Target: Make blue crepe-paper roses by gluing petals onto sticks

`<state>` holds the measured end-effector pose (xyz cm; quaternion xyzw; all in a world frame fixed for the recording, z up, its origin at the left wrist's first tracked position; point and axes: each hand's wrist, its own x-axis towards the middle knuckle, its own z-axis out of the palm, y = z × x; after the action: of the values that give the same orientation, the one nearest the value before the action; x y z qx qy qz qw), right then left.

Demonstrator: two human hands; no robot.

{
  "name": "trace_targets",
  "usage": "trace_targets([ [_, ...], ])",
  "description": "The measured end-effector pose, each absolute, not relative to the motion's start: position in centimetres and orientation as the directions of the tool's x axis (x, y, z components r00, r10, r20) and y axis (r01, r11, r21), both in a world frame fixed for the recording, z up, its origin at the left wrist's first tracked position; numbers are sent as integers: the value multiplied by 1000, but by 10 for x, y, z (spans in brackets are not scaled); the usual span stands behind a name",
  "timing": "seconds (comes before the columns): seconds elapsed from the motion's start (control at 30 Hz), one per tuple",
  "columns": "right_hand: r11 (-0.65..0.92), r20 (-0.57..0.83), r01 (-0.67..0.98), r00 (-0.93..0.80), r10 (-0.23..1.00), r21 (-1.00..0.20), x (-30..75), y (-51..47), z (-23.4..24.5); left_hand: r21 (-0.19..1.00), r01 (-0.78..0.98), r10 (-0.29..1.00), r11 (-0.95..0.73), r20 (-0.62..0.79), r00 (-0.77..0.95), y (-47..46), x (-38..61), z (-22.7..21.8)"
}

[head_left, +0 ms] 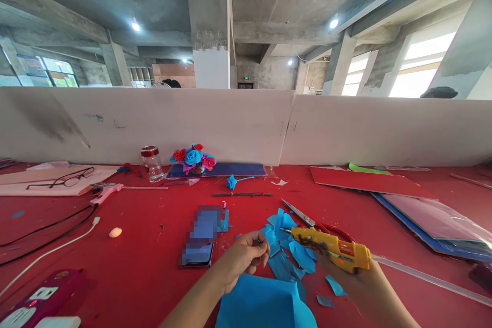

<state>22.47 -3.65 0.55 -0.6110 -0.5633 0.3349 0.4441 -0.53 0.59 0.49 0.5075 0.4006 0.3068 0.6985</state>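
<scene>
Broadly, a red tabletop [126, 287] is carrying everything. Close to the person, a large blue sheet [255, 302] is lying at the bottom of the view; it is looking light and soft, probably creasing easily, so a gentle, flat hold at its edge is seeming best. To the right of the sheet, a yellow glue gun [332, 248] is pointing its nozzle left, with a long clear glue stick [426, 278] trailing behind. It is seeming stiff and the heavier load, its tip likely hot, so the handle is offering the safe hold. Scissors [298, 211] are lying just beyond it. The right hand [348, 278] is grasping the gun, partly hidden beneath its body. The left hand [249, 253] is pinching its fingertips together; whether anything tiny is sitting between them, I cannot tell. Blue scraps [303, 255] are lying beside it, looking thin and easily torn. Farther back, a small blue flower [231, 182] is resting, probably fragile at its head, its stem inviting the grip.
</scene>
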Motion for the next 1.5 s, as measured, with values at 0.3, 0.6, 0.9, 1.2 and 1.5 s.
trace_targets([
  [0.3, 86, 232, 400, 332, 914, -912, 214, -49, 8, 940, -59, 829, 337, -266, 492, 5, -7, 8],
  [0.6, 45, 174, 399, 293, 940, -916, 217, -50, 13, 942, -86, 822, 323, -235, 519, 7, -9, 5],
  [0.9, 78, 238, 389, 381, 894, -918, 212, -53, 2, 937, -124, 821, 326, -215, 529, 9, -11, -1],
  [1.2, 66, 191, 306, 399, 897, -950, 204, -52, 5, 940, -109, 822, 323, -221, 525, 6, -10, 5],
  [1.5, -33, 69, 280, 348, 935, -960, 211, -49, 3, 937, -106, 814, 334, -230, 533, 5, -10, 7],
])
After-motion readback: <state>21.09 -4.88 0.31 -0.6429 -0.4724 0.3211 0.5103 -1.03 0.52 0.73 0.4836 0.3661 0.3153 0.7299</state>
